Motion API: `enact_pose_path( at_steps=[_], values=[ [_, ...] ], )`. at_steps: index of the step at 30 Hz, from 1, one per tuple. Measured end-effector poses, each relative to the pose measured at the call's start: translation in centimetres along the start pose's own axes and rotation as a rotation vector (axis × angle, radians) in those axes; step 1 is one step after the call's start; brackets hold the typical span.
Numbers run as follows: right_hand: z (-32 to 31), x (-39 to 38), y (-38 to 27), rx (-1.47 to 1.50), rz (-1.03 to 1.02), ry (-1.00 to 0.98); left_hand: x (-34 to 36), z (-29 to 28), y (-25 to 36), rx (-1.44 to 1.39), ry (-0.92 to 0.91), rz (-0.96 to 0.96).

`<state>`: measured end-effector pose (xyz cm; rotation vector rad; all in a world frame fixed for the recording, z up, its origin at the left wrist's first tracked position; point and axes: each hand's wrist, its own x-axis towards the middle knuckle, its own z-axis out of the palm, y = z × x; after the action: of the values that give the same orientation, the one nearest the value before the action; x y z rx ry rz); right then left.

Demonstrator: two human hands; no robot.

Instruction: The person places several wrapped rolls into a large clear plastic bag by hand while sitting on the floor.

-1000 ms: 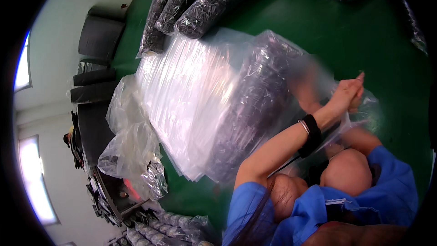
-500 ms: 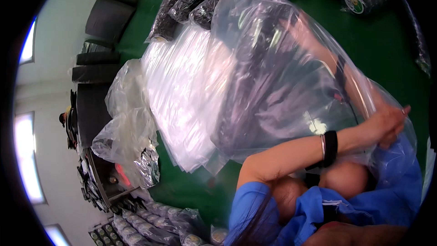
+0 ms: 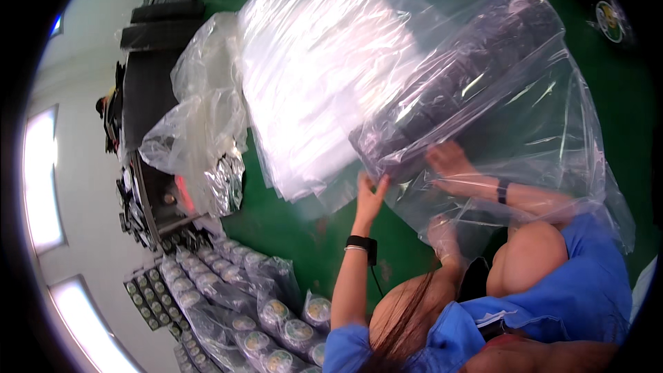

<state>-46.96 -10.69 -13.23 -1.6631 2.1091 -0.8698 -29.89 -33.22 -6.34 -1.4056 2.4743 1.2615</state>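
Observation:
A large clear plastic bag (image 3: 552, 103) lies spread before me with a long dark roll (image 3: 459, 76) inside it, lying slantwise. My right hand (image 3: 450, 160) and forearm are within the bag, seen through the film. Its fingers lie stretched out against the near side of the roll. Outside the bag, my left hand (image 3: 371, 195) is at the roll's near left end, thumb and forefinger apart at the bag's edge. Whether it pinches any film cannot be made out. Under the bag's left part rests a stack of clear plastic sheets or bags (image 3: 304, 90).
Crumpled clear film (image 3: 207, 97) lies left of the stack, beside dark foam-like blocks (image 3: 148, 90) and an open box (image 3: 162, 197). Several wrapped rolls (image 3: 276, 324) stand at lower left. More wrapped rolls (image 3: 611, 21) lie at far right on the green floor (image 3: 297, 249).
My left hand has moved from the bag's right side to the roll's near left end. My right hand has drawn back toward me inside the bag. The view has shifted.

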Motion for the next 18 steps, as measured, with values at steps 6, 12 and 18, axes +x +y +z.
enact_pose_path(
  at_steps=[6, 12, 18],
  values=[
    [5.4, 1.7, -0.2, -0.355, -0.174, 0.406, -6.0, 3.2, -0.4, -0.002, -0.254, 0.139],
    [-2.2, 5.3, -4.2, -0.242, -0.097, 0.591, -9.5, 0.6, 7.6, -0.032, -0.774, 0.213],
    [-9.0, 12.7, -6.1, 0.036, -0.170, 0.712, -11.5, 4.3, 14.3, 0.026, -1.530, 0.370]
  ],
)
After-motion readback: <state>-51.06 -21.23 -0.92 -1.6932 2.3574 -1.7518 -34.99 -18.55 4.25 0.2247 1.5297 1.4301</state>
